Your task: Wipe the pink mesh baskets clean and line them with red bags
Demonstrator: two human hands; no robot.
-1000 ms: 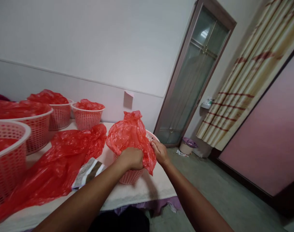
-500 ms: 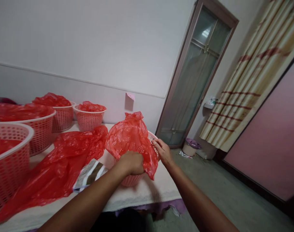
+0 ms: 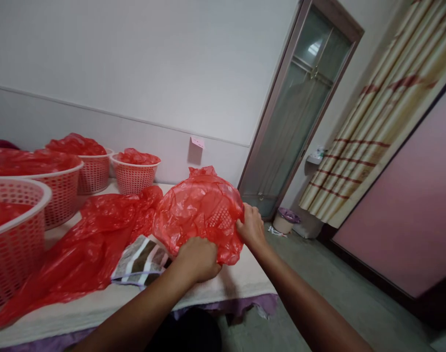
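Left hand (image 3: 199, 259) is clenching, right hand (image 3: 252, 226) pinching a red bag (image 3: 189, 205) over a basket (image 3: 220, 217) on the bench (image 3: 249, 277); four baskets (image 3: 135, 179) are already standing bagged, another bag (image 3: 101, 230) lying loose.

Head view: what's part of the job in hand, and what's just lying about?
In the job:
- red bag, held by left hand and right hand
- basket showing through it
- likely loose red bag, lined baskets

Just about, seemingly:
- striped cloth
- waste bin
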